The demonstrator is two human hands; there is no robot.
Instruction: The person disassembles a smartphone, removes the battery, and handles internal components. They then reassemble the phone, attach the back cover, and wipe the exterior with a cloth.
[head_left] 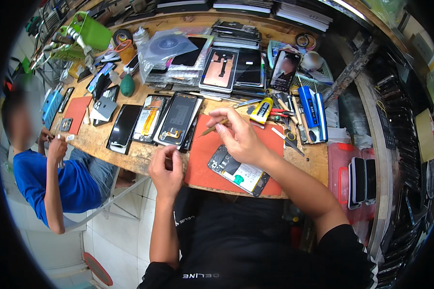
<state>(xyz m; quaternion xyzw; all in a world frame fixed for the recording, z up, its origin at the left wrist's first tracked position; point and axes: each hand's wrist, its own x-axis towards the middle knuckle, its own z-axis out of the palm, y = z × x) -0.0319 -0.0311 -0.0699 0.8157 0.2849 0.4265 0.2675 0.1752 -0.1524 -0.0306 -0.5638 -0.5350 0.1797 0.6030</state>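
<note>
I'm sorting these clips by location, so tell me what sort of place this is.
Probably a phone repair shop: an opened phone lies on a red mat, a second phone with its insides bare lies nearby, and a yellow tube sits among tools.

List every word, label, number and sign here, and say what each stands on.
I won't copy out wording, but this is where it stands:
Black clothing: white lettering in two places, clear enough to make out.
Yellow tube: bold dark lettering.
Opened phone on the red mat: any fine print is too small to read.
Propped phone: marks on its lit screen are too small to read.
</note>
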